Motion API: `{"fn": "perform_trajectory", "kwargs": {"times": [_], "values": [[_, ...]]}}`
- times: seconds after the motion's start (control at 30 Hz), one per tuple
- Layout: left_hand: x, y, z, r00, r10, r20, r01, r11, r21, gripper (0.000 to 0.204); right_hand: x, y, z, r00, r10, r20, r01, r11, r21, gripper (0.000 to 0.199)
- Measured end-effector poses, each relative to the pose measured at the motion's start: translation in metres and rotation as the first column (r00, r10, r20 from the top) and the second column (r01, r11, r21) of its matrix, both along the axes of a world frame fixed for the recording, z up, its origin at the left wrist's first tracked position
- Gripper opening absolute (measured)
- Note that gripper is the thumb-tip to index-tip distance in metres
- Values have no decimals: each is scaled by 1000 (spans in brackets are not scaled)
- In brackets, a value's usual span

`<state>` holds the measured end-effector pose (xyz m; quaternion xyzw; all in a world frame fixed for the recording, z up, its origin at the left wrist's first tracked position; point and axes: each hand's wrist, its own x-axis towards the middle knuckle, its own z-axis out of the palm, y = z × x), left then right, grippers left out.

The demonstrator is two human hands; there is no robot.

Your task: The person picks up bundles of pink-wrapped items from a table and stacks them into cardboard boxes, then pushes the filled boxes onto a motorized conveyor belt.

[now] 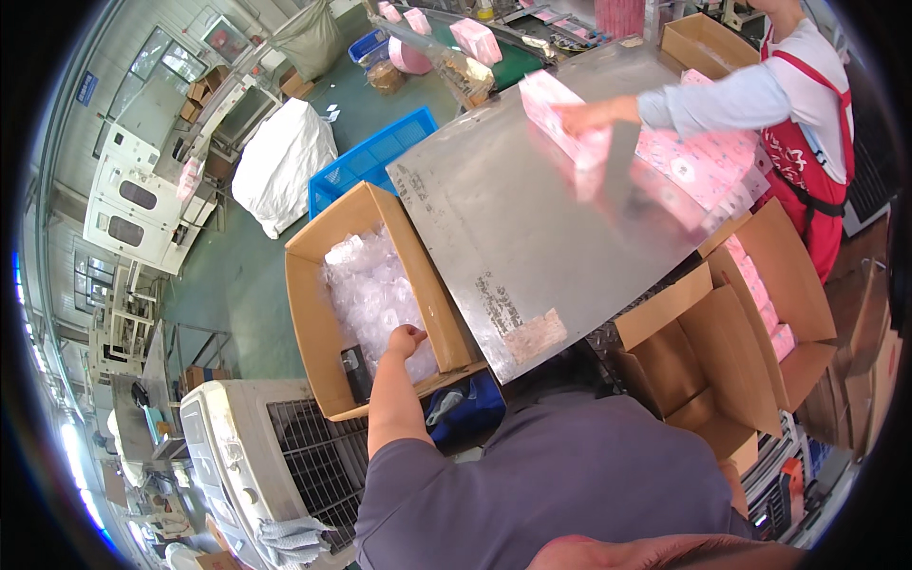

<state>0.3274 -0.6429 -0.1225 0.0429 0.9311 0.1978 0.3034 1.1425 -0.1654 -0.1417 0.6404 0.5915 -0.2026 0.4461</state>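
My left hand [407, 339] reaches into an open cardboard box [306, 313] at the left. Its fingers are curled together at the near end of a heap of clear, crinkled plastic [366, 285]. Whatever is between those fingers is too small to make out. Beside the heap, in the near corner, lies a dark flat object [356, 372]. Only a little of my right arm [733, 489] shows past my body at the lower right, and the hand itself is hidden.
A metal-topped table [503, 256] fills the middle. Across it a co-worker [807, 142] handles pink packs [560, 119], blurred by motion. Open cardboard boxes [698, 356] stand at the right, one holding pink packs. A blue crate [375, 157] and white sack [285, 166] lie beyond.
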Motion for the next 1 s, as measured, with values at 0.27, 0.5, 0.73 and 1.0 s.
{"fn": "perform_trajectory", "kwargs": {"times": [0.27,0.5,0.73,1.0], "values": [[10,-19,59,767,411,494,-641,526,558,16,7,0,-12,1000,-2,-21,2,1000,1,92],[45,11,109,618,62,784,-785,105,610,23,16,-3,-26,998,18,-57,-18,1000,-11,85],[108,184,175,715,-233,659,-594,294,749,31,18,-5,-49,988,55,-141,-56,998,-8,79],[341,380,158,277,-784,556,-19,574,819,55,-4,-10,-34,986,119,113,-110,990,-85,56]]}}
